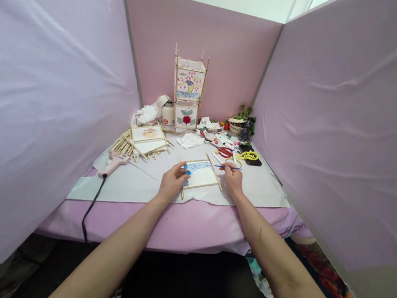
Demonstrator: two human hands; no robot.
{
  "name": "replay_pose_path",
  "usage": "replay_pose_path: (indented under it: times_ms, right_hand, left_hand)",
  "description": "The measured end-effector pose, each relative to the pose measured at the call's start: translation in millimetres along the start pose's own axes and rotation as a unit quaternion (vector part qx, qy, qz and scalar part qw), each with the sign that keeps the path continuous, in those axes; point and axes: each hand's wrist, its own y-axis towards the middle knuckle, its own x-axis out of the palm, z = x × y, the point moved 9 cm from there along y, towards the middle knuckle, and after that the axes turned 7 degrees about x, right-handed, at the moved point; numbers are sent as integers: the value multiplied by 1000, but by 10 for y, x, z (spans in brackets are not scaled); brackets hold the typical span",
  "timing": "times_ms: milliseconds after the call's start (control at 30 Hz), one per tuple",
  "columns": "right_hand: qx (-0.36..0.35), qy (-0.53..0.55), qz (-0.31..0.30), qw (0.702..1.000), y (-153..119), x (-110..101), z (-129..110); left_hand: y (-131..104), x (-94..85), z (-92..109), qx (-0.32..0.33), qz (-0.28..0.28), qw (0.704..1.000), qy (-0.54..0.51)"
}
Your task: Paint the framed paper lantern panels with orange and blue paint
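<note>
Near the table's front lies a white panel [204,176] in a frame of thin bamboo sticks, its upper and left parts covered with blue strokes. My left hand [172,180] rests at the panel's left edge. Its fingers are closed around a small bright blue round thing [188,173], which looks like a paint pot; the fingers partly hide it. To the right of the panel, my right hand [232,178] pinches a thin blue paintbrush [225,167]. The brush points left, its tip just past the frame's right stick.
Behind stands a tall bamboo lantern frame [188,95] with painted panels. Bamboo sticks [123,143], another framed picture [149,134] and a pink glue gun [115,164] lie left. Red scissors [225,152], yellow scissors [250,156], markers [225,141] and a phone [253,162] lie right.
</note>
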Motion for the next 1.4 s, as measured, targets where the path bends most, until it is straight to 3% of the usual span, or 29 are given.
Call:
replay_pose_path:
  times_ms: [867, 1400]
  right_hand:
    - [57, 42, -29, 997, 19, 56, 161]
    - [54, 55, -37, 996, 43, 74, 170]
  left_hand:
    - [-6, -1, 30, -11, 5, 1000, -3]
    - [1, 0, 23, -5, 1, 1000, 1]
